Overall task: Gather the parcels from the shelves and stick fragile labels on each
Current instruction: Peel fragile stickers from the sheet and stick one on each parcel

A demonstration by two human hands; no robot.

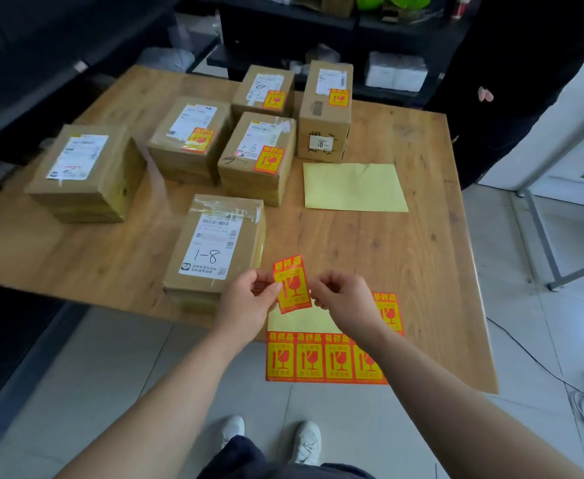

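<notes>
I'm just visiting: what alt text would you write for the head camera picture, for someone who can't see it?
A left hand and a right hand pinch a red and yellow fragile label over a wooden table, beside an unlabelled parcel marked 1-8. Five more parcels stand behind it, four already labelled; a sheet of labels lies at the near edge.

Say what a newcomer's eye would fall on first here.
The red-and-yellow label, pinched between the left hand and the right hand near the table's front edge, stands out first. Just below it, the sheet of matching labels overhangs the table. Farther back sit four labelled parcels, while the 1-8 parcel and the far-left parcel show none.
</notes>
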